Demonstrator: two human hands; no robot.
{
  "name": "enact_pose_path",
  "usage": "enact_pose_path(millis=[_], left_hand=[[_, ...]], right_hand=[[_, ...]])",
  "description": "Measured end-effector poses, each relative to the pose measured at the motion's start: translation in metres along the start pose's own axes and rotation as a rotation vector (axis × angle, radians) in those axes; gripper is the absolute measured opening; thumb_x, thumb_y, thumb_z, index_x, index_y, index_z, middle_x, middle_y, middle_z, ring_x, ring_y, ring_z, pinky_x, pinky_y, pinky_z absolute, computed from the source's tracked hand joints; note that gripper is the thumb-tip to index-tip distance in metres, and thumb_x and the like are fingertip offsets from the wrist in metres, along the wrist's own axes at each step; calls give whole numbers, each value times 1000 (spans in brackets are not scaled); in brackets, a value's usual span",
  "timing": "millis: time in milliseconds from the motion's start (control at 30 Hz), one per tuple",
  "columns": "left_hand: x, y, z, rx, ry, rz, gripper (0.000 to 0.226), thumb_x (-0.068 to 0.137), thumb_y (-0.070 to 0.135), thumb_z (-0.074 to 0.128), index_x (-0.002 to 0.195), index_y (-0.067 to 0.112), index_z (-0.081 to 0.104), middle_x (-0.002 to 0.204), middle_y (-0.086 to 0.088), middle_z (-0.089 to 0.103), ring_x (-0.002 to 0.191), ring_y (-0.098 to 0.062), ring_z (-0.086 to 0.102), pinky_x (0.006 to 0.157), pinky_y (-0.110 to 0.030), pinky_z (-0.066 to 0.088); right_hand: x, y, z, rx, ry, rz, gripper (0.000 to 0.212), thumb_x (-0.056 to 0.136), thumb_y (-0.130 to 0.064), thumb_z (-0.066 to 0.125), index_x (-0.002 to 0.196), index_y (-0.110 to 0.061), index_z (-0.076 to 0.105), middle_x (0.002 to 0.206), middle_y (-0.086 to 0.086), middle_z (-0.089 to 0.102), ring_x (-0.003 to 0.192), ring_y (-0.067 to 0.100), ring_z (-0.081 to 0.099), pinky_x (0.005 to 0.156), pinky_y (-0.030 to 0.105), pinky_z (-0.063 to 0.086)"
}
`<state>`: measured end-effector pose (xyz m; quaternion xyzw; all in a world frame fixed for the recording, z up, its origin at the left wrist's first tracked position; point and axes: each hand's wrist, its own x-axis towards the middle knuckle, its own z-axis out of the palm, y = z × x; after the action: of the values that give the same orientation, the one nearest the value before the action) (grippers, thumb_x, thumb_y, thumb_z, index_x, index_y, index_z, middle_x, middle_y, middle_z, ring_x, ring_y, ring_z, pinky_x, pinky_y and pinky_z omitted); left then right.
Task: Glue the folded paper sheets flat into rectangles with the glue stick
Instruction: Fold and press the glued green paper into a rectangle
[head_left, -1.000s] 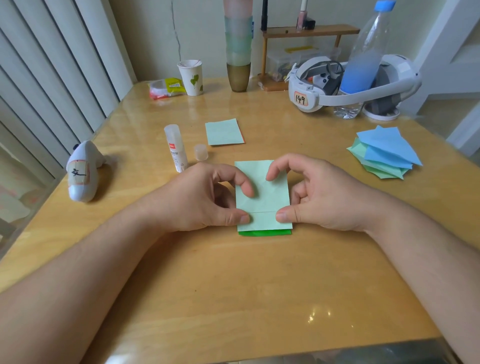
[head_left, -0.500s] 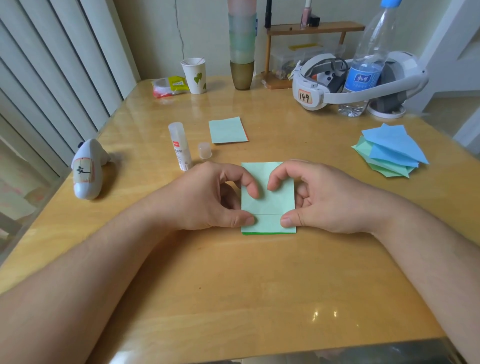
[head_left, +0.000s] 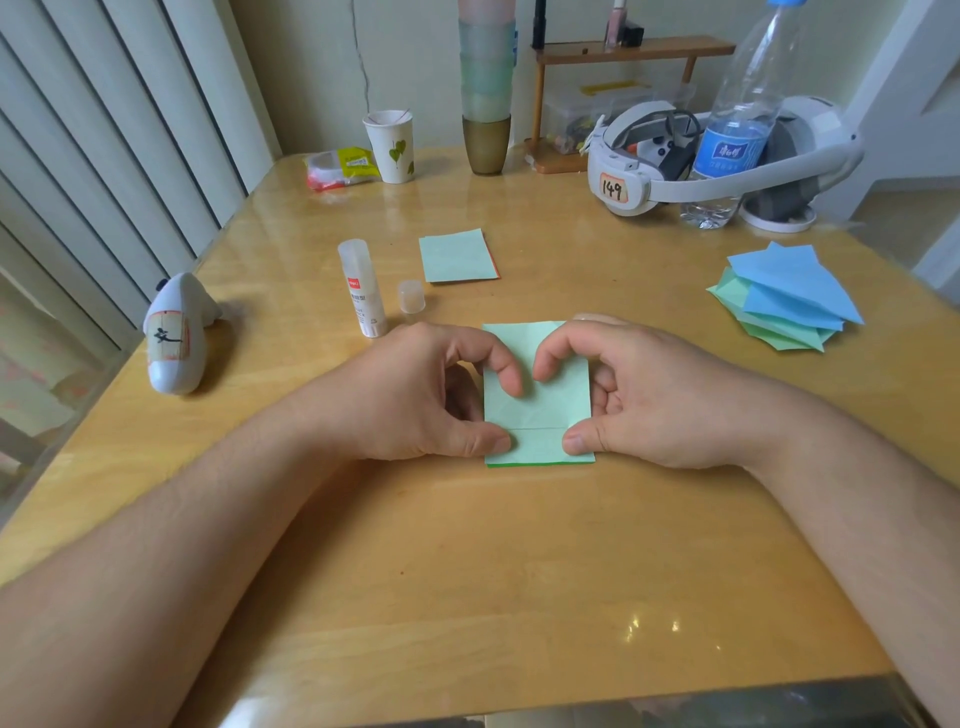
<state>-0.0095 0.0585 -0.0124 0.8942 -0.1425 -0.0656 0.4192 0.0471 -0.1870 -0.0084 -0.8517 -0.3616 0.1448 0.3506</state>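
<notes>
A light green folded paper (head_left: 543, 415) lies flat on the wooden table (head_left: 519, 571), with a dark green edge showing along its near side. My left hand (head_left: 426, 395) presses its left part with a bent index fingertip and the thumb at the flap's edge. My right hand (head_left: 654, 400) mirrors it on the right part. The uncapped glue stick (head_left: 362, 288) stands upright left of the paper, its clear cap (head_left: 411, 297) beside it. Another flat green rectangle (head_left: 457, 255) lies farther back. A pile of blue and green folded sheets (head_left: 784, 296) sits at the right.
A white controller (head_left: 176, 338) lies at the table's left edge. At the back stand a paper cup (head_left: 392, 148), a wrapped packet (head_left: 340, 169), stacked tumblers (head_left: 487, 104), a small wooden shelf (head_left: 623, 57), a white headset (head_left: 675, 161) and a water bottle (head_left: 737, 130).
The flap has been pressed down, hiding most of the dark green strip at the near edge. Both index fingertips moved closer together on the paper. The camera shifted slightly.
</notes>
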Motion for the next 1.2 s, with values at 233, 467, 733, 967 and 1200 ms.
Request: enact_pose_path(millis=[233, 467, 733, 967, 1200], left_hand=[[0, 1, 0, 22, -9, 7, 39, 74, 24, 94, 98, 41, 69, 69, 0, 71, 61, -12, 63, 69, -42, 59], [0, 1, 0, 17, -23, 13, 40, 74, 24, 94, 101, 40, 68, 70, -1, 71, 64, -25, 66, 66, -41, 58], [0, 1, 0, 15, -31, 13, 42, 74, 24, 95, 101, 41, 68, 70, -2, 71, 64, -23, 65, 67, -41, 58], [0, 1, 0, 22, -29, 16, 41, 74, 26, 94, 101, 41, 67, 68, 1, 70, 62, -18, 64, 65, -39, 56], [1, 4, 6, 150, 38, 70, 42, 67, 43, 96, 96, 40, 66, 68, 13, 54, 64, -5, 52, 60, -21, 42]], right_hand=[[0, 0, 0, -15, -7, -3, 53, 75, -14, 91, 105, -44, 60, 100, -19, 49, 69, 5, 55, 68, 24, 47], [0, 0, 1, -9, -9, -9, 53, 75, -13, 91, 105, -43, 60, 102, -16, 50, 69, 7, 56, 68, 25, 48], [0, 1, 1, -6, -11, -10, 53, 75, -14, 91, 105, -45, 60, 102, -16, 50, 70, 7, 56, 69, 28, 51], [1, 1, 1, 1, -17, -12, 53, 75, -13, 90, 106, -44, 60, 102, -18, 50, 70, 7, 57, 69, 29, 51], [0, 0, 1, -23, -17, -16, 53, 75, -14, 91, 106, -44, 60, 103, -22, 50, 71, 7, 58, 68, 27, 52]])
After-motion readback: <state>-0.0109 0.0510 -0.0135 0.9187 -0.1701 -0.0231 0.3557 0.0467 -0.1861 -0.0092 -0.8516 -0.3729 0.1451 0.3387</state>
